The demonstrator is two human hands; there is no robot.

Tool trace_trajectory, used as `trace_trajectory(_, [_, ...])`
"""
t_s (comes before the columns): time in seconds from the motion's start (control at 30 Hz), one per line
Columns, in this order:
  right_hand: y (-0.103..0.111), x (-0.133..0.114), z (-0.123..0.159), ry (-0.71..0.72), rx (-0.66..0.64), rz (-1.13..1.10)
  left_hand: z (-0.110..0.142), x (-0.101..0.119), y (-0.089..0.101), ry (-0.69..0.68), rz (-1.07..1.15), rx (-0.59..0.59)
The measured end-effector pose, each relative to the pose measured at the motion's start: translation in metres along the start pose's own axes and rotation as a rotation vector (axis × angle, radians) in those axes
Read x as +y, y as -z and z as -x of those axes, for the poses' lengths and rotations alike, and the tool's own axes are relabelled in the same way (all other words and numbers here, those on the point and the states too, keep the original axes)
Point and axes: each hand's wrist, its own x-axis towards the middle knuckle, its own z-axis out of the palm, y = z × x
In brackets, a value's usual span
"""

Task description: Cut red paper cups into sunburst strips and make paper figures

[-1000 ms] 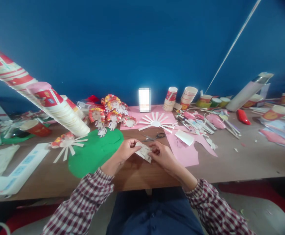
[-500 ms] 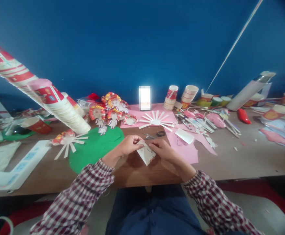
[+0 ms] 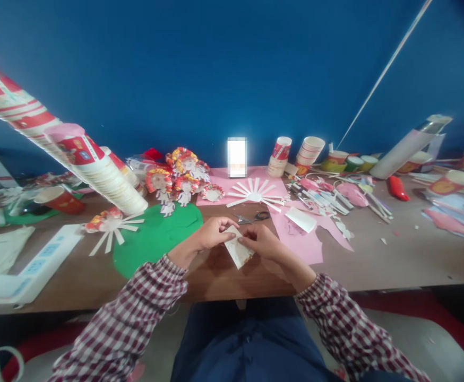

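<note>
Between my two hands is a small off-white piece of paper [image 3: 239,253] with faint dark marks, tilted over the brown table. My left hand [image 3: 215,233] pinches its upper left edge between thumb and fingers. On the other side, my right hand [image 3: 260,240] has thumb and fingertips closed at the paper's upper right part. Just beyond the hands lies a pair of scissors [image 3: 260,216] with dark handles. A white paper cut into fanned strips [image 3: 256,195] rests behind them on a pink sheet [image 3: 216,178].
Left of my hands lies green paper [image 3: 152,239]; behind it stand paper figures with red-yellow frills [image 3: 182,162]. A long stack of paper cups [image 3: 108,183] leans at the left. Pens and scraps [image 3: 327,193] crowd the right, near more cups [image 3: 309,151]. A bright blurred rectangle [image 3: 237,156] stands at the back.
My right fingers have shifted slightly left and down over the paper, covering more of its upper part. The left hand keeps its pinch, and the view has moved a little.
</note>
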Motion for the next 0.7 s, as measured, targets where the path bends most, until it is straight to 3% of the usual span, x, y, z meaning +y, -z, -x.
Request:
trace_trajectory(0.33, [0.001, 0.010, -0.006, -0.020, 0.190, 0.007, 0.005, -0.018, -0.023, 0.030, 0.357, 0.204])
trace_trajectory(0.7, [-0.001, 0.013, -0.007, -0.008, 0.201, -0.016, 0.006, -0.022, -0.033, 0.071, 0.420, 0.285])
